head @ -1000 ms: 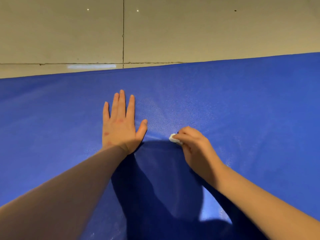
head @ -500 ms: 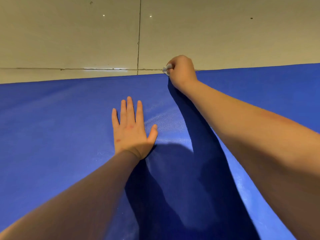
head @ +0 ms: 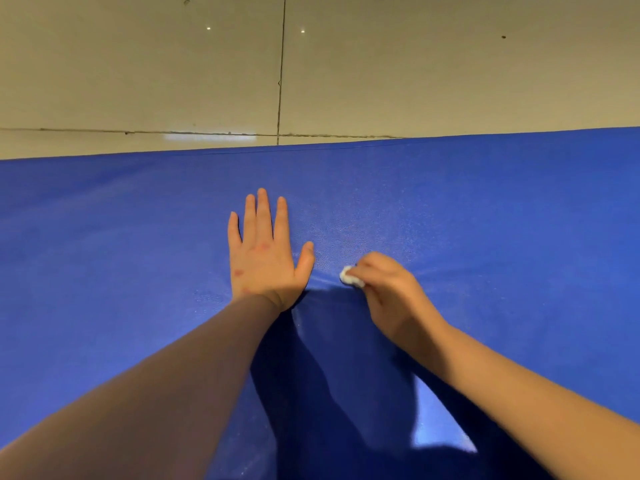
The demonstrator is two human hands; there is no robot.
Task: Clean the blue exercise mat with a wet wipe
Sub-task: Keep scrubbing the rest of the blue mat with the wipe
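The blue exercise mat [head: 121,244] fills the lower two thirds of the head view. My left hand [head: 265,252] lies flat on it, palm down, fingers straight and pointing away from me. Just to its right, my right hand [head: 388,289] holds a small bunched white wet wipe [head: 349,277] in curled fingers and presses it on the mat. Most of the wipe is hidden under the fingers. A dark shadow of my head and arms falls on the mat near me.
Beyond the mat's far edge [head: 346,147] lies a glossy beige tiled floor [head: 138,64] with dark grout lines.
My right hand has pulled the wipe back from the mat's far edge to a spot beside my left thumb. My left hand has stayed flat in place.
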